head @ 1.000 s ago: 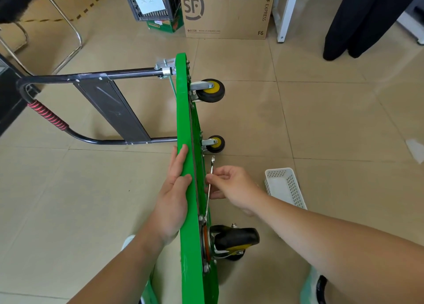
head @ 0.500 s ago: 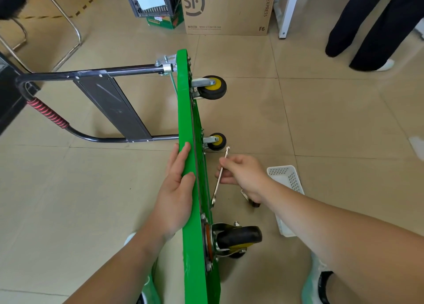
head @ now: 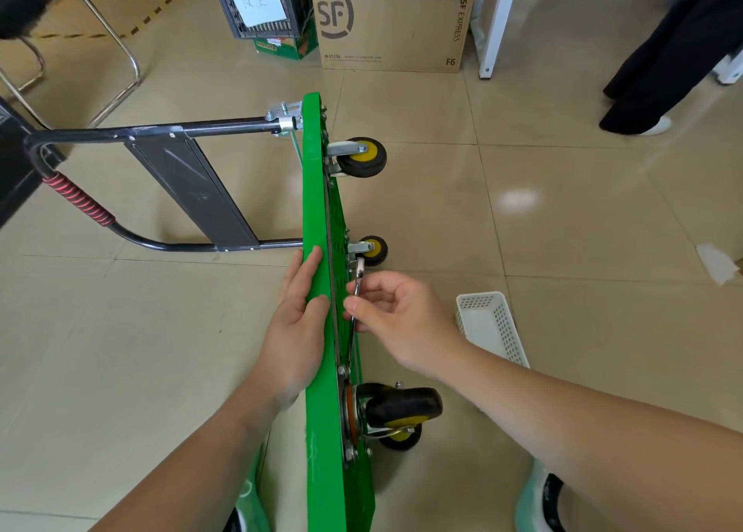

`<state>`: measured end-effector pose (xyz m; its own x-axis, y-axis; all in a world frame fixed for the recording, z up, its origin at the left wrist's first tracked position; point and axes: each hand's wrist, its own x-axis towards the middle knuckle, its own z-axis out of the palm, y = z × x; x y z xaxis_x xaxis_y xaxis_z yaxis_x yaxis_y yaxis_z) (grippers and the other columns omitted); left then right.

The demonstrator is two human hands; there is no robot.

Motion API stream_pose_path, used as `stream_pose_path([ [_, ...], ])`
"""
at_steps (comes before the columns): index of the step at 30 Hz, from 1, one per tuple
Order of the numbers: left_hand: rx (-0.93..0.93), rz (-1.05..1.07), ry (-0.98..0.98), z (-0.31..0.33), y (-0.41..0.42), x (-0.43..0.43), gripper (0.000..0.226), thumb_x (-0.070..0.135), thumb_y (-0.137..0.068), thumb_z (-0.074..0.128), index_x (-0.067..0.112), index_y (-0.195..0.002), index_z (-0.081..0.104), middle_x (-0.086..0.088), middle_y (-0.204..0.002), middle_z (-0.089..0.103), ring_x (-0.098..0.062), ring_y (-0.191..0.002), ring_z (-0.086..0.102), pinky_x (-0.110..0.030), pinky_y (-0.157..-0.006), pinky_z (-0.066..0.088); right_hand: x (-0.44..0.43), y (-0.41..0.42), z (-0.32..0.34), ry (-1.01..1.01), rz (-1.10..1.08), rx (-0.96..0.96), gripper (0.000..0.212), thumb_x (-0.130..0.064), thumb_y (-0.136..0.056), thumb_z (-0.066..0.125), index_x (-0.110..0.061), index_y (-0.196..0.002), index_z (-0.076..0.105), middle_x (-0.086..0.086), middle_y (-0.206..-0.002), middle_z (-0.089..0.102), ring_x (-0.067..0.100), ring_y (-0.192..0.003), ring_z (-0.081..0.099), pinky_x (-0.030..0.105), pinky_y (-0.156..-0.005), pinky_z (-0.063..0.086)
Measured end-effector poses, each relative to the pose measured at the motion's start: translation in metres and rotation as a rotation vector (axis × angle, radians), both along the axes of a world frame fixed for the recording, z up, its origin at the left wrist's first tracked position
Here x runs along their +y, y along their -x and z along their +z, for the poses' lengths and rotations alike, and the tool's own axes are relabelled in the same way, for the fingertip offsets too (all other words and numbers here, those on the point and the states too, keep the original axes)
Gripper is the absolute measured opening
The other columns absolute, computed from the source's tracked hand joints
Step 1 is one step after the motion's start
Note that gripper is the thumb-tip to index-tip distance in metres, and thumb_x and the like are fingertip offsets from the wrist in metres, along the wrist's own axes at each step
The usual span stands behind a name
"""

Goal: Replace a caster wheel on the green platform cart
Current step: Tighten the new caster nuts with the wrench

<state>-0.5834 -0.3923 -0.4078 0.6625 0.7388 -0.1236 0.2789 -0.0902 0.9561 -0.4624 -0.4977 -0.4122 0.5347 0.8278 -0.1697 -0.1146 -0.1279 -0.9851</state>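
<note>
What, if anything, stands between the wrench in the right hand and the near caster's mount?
Nothing visible: the wrench lies along the cart underside, its lower end at the mount of the near caster.

I can't tell whether the wrench [head: 359,273] sits on a bolt: its low end is lost against the cart [head: 319,431] rim. My right hand [head: 396,318] covers part of its shaft; the cart runs off the bottom edge.
</note>
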Motion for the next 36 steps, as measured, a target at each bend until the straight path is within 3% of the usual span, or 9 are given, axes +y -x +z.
stream_pose_path([
  [5,0.000,-0.008,0.010,-0.002,0.001,0.002,0.059,0.006,-0.105,0.040,0.039,-0.155,0.036,0.023,-0.164,0.017,0.038,-0.127,0.016,0.012,-0.094,0.018,-0.001,0.002,0.004,-0.020,0.048,-0.102,0.016,-0.017,-0.090,0.075,-0.029,-0.099,0.072,-0.012,-0.088,0.074,0.005,-0.086,0.071,0.027,-0.084,0.060],
  [10,-0.006,-0.012,-0.002,-0.002,0.001,0.003,0.060,0.004,-0.105,0.039,0.037,-0.155,0.037,0.024,-0.162,0.017,0.038,-0.127,0.017,0.011,-0.095,0.018,-0.002,0.006,0.000,-0.020,0.093,-0.178,0.018,-0.014,-0.089,0.076,-0.012,-0.108,0.074,0.000,-0.099,0.075,0.008,-0.090,0.070,0.019,-0.083,0.055],
  [15,-0.009,-0.019,-0.011,-0.002,0.002,0.004,0.060,0.005,-0.105,0.040,0.038,-0.155,0.036,0.024,-0.163,0.016,0.037,-0.129,0.016,0.010,-0.097,0.017,-0.001,0.006,-0.006,-0.039,0.061,-0.080,0.016,-0.013,-0.090,0.075,-0.021,-0.103,0.072,-0.001,-0.097,0.075,0.012,-0.092,0.072,0.027,-0.087,0.058],
  [18,-0.004,-0.019,-0.026,-0.003,0.002,0.004,0.060,0.004,-0.105,0.040,0.038,-0.154,0.036,0.023,-0.163,0.016,0.036,-0.130,0.014,0.010,-0.097,0.016,0.004,0.002,-0.007,-0.015,0.084,-0.090,0.018,-0.014,-0.089,0.076,-0.014,-0.107,0.073,0.003,-0.099,0.075,0.018,-0.094,0.072,0.033,-0.090,0.059],
  [24,-0.013,-0.038,-0.032,-0.003,0.003,0.005,0.059,0.005,-0.105,0.039,0.042,-0.152,0.036,0.023,-0.163,0.017,0.027,-0.140,0.011,0.009,-0.100,0.015,0.002,0.003,-0.008,-0.037,0.129,-0.121,0.017,-0.020,-0.086,0.078,-0.024,-0.101,0.073,-0.003,-0.097,0.076,0.009,-0.089,0.072,0.023,-0.083,0.057],
  [29,-0.028,-0.030,-0.006,-0.002,0.004,0.005,0.058,0.021,-0.097,0.040,0.045,-0.149,0.039,0.025,-0.163,0.022,0.023,-0.141,0.016,0.004,-0.105,0.017,0.007,-0.007,-0.014,0.004,0.062,-0.012,0.013,-0.015,-0.090,0.075,-0.025,-0.097,0.071,0.000,-0.090,0.074,0.015,-0.085,0.072,0.040,-0.086,0.061],
  [33,-0.051,-0.027,0.059,-0.003,0.005,0.004,0.064,0.030,-0.087,0.038,0.049,-0.148,0.040,0.030,-0.162,0.021,0.023,-0.141,0.017,-0.008,-0.112,0.018,0.015,-0.008,-0.015,0.038,0.083,-0.020,0.013,-0.015,-0.089,0.076,-0.022,-0.099,0.071,-0.008,-0.082,0.073,0.006,-0.077,0.070,0.026,-0.072,0.060],
  [36,-0.059,-0.031,0.071,-0.004,0.004,0.005,0.062,0.030,-0.088,0.037,0.052,-0.146,0.041,0.031,-0.162,0.021,0.025,-0.140,0.017,0.001,-0.107,0.020,0.018,-0.010,-0.014,0.050,0.107,-0.032,0.013,-0.017,-0.088,0.078,-0.028,-0.092,0.071,-0.009,-0.079,0.073,0.006,-0.075,0.071,0.026,-0.072,0.060],
])
